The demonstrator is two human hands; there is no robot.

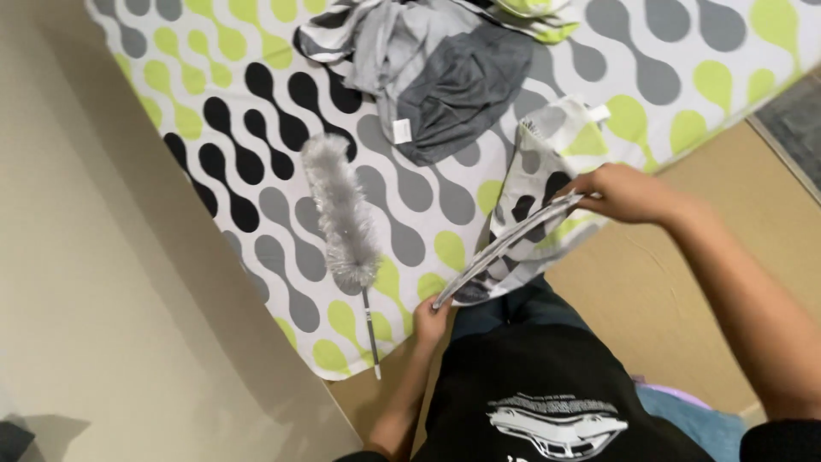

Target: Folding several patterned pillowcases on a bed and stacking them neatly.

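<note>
Both my hands hold a patterned pillowcase [534, 201] in white, grey, black and lime green, stretched between them above the bed's edge. My left hand [430, 318] pinches its lower corner near my body. Its upper edge is gripped by my right hand [623, 193], farther out. The rest of the pillowcase lies folded on the bedsheet [231, 111], which has the same wavy pattern. A fluffy grey duster [342, 214] with a thin handle lies on the sheet just left of my left hand.
A pile of grey and striped clothes [436, 64] lies on the bed farther away. A beige wall [94, 282] runs along the left. Tan floor [650, 291] shows to the right, with a dark mat [800, 120] at the far right.
</note>
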